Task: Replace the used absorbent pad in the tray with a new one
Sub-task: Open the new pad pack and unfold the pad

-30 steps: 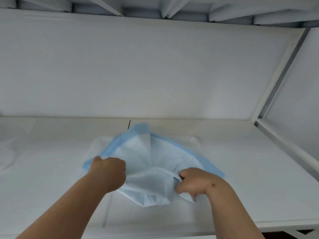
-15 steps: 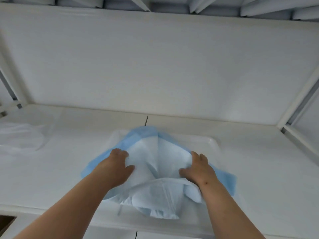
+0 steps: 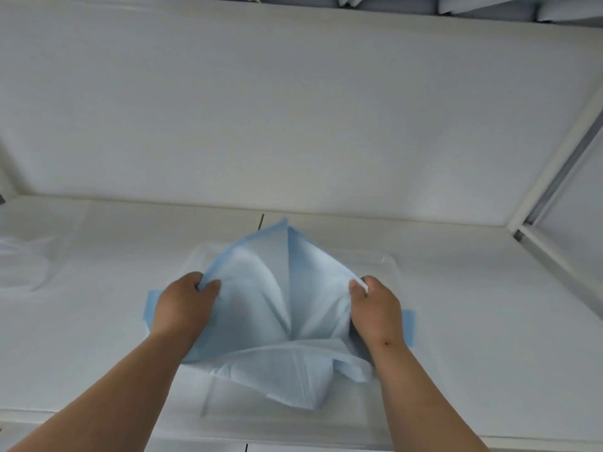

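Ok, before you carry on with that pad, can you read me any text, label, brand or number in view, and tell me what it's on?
None: no readable text, label, brand or number shows anywhere in this view.
Blue absorbent pad, held by the left hand and right hand: plain, no print visible.
Clear tray: no markings visible.
Clear plastic bag at the left: nothing legible.
White shelf and back wall: blank.

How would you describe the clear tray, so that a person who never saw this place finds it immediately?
Look at the white shelf, near its front edge in the middle. There both hands, left hand and right hand, pinch a blue absorbent pad. The tray lies directly under the pad: transparent, with rounded corners, unlike the crumpled clear plastic bag at far left.
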`<state>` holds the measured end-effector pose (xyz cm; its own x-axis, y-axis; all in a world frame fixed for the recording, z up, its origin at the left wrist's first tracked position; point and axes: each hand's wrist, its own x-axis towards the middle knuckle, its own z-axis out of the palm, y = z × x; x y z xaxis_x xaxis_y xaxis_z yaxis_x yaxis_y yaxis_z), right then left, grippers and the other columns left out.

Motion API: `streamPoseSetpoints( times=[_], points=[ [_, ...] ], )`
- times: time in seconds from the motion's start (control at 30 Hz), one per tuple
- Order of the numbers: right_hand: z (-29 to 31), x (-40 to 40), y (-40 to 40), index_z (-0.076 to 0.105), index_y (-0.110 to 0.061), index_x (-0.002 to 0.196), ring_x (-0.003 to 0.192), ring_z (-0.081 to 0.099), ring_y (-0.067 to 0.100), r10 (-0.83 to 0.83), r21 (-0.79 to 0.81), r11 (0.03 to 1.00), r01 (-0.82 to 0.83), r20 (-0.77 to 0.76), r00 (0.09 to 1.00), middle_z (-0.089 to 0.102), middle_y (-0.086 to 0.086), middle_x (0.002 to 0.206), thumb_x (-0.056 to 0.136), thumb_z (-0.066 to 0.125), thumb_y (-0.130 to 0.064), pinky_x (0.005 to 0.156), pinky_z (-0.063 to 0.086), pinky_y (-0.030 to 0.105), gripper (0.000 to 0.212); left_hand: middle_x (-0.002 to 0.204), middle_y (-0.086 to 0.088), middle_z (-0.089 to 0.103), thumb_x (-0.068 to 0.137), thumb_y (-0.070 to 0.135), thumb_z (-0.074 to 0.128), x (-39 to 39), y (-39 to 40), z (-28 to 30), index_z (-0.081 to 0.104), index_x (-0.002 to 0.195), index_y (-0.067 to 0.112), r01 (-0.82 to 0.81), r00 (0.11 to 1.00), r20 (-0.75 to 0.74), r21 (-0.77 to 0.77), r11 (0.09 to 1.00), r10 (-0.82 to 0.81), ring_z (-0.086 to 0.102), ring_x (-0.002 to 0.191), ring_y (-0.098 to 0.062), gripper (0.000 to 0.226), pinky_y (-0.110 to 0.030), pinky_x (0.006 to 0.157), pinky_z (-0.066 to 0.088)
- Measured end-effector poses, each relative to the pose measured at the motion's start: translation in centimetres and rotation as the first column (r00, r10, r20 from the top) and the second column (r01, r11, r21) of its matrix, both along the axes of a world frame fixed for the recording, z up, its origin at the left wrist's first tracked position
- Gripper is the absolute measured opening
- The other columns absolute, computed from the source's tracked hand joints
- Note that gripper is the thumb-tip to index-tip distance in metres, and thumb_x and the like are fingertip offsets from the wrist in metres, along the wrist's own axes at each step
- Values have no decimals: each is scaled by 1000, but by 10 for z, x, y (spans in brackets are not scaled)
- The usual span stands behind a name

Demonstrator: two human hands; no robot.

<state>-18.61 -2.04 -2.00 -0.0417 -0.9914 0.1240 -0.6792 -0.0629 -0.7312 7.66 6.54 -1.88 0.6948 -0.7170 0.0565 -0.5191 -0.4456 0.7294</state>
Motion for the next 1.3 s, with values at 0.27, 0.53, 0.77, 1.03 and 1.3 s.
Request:
streamPoseSetpoints(
  times=[0.27, 0.53, 0.77, 1.03, 1.3],
  points=[
    [9, -38, -18, 57, -3, 104, 101, 56, 40, -331, 83, 943, 322, 171, 928, 63, 23, 110, 96, 41, -26, 86, 42, 42, 29, 68, -16, 59, 92, 27, 51, 23, -5, 8, 60, 79, 3, -215, 976, 30, -64, 974, 218, 56, 69, -37, 29, -35, 65, 39],
    [26, -68, -20, 54, -20, 90, 76, 56, 21, -112, 242, 958, 154, -177, 978, 61, 1, 84, 85, 46, -20, 63, 38, 31, 10, 65, -9, 56, 83, 21, 60, 47, 15, 10, 59, 71, 7, -101, 986, 152, 249, 963, 64, 50, 63, -29, 19, -33, 58, 34],
    [14, -60, -15, 54, -23, 97, 86, 62, 33, -453, -36, 872, 488, 316, 834, 63, 6, 87, 87, 41, -12, 79, 48, 37, 20, 67, -13, 53, 87, 15, 47, 41, 25, 21, 56, 82, 2, -364, 929, 16, -144, 920, 370, 48, 66, -35, 17, -36, 64, 35],
    [5, -66, 4, 54, -18, 119, 106, 56, 37, -448, 56, 893, 447, 7, 894, 58, 12, 120, 87, 50, -18, 94, 37, 44, 31, 87, -21, 63, 83, 12, 55, 41, 45, 11, 55, 98, 2, -358, 930, -74, 29, 933, 360, 55, 67, -35, 18, -40, 67, 45],
    [16, -47, 26, 63, -31, 103, 114, 50, 28, -10, -214, 976, -44, -247, 969, 56, 0, 118, 75, 72, -32, 96, 37, 41, 30, 137, -8, 33, 74, 38, 77, -5, 60, 10, 54, 124, 22, 25, 936, 351, -22, 999, -16, 53, 112, -40, 57, -50, 99, 43]
  ],
)
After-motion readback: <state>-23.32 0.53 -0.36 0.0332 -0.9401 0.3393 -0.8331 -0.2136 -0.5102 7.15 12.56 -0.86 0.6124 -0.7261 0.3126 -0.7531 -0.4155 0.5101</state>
